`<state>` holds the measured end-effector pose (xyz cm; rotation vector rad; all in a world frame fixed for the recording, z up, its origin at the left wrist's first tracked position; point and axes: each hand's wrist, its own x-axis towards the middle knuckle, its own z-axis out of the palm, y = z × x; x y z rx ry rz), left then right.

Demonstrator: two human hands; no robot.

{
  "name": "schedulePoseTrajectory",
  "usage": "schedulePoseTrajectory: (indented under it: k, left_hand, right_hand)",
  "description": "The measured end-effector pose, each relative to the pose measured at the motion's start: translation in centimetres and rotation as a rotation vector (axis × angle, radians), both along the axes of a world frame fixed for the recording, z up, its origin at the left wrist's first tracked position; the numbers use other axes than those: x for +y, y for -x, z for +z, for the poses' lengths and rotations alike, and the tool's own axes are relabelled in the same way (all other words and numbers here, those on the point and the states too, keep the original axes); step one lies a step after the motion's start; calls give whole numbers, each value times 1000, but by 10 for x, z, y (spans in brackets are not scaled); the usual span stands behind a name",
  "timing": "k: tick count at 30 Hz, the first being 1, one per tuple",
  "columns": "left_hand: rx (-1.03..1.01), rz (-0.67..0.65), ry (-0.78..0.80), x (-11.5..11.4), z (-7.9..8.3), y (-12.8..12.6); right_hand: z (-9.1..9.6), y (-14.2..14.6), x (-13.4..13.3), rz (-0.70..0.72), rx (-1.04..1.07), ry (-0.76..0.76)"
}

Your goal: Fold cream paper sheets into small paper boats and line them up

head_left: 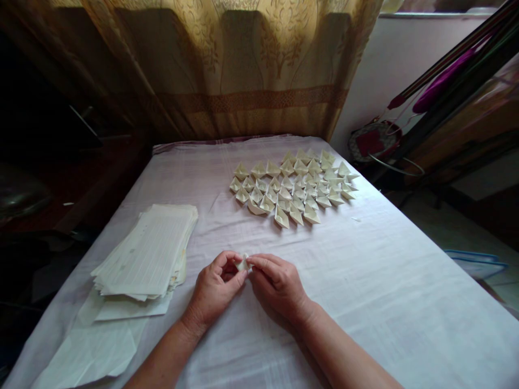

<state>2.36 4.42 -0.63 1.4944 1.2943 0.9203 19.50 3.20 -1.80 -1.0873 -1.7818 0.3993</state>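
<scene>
Between my two hands is a small folded piece of white paper (pixel 244 265), held just above the cloth near the middle of the table. My left hand (pixel 217 286) pinches its left side with thumb and fingers. From the right, my right hand (pixel 279 281) grips the other side with its fingertips. The fingers cover part of the paper, so its full shape is hidden. Beyond my hands, several folded paper boats (pixel 298 186) stand close together in rows. To the left of my left hand lies a stack of lined paper sheets (pixel 150 248).
A pale cloth covers the table (pixel 365 302). Loose sheets (pixel 97 346) lie below the stack at the near left. A patterned curtain (pixel 243 65) hangs at the far edge. On the right, a bag (pixel 375 141) hangs beyond the table, and a small paper scrap (pixel 356 219) lies near the boats.
</scene>
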Motion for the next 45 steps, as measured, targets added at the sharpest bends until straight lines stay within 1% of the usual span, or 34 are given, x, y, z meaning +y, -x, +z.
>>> schedulePoseTrajectory:
  k: [3, 6, 9, 12, 19, 27, 31, 36, 40, 42, 45]
  left_hand:
    - [-43, -29, 28, -1, -2, -1]
    - [-40, -59, 27, -2, -2, -2]
    - [7, -49, 13, -3, -1, -2]
    - [43, -27, 9, -3, 0, -2]
    - [65, -24, 32, -2, 0, -2]
    - [13, -23, 67, -2, 1, -5]
    - [12, -37, 66, -3, 2, -5]
    - [3, -76, 113, -2, 3, -4]
    - [50, -80, 81, -1, 4, -4]
    - [49, -78, 75, -1, 4, -4]
    - [9, -80, 109, 1, 3, -4]
  right_hand:
    - [3, 1, 0, -57, 79, 136]
    - [6, 1, 0, -61, 107, 276]
    - [8, 1, 0, -52, 140, 367]
    - [8, 1, 1, -40, 190, 422]
    - [12, 4, 0, -78, 157, 440]
    - [17, 4, -1, -47, 244, 543]
    - [12, 4, 0, -52, 242, 500]
    - [8, 3, 1, -102, 270, 417]
    - [7, 2, 2, -122, 263, 360]
    - [7, 1, 2, -123, 255, 355]
    - [6, 0, 2, -105, 255, 382]
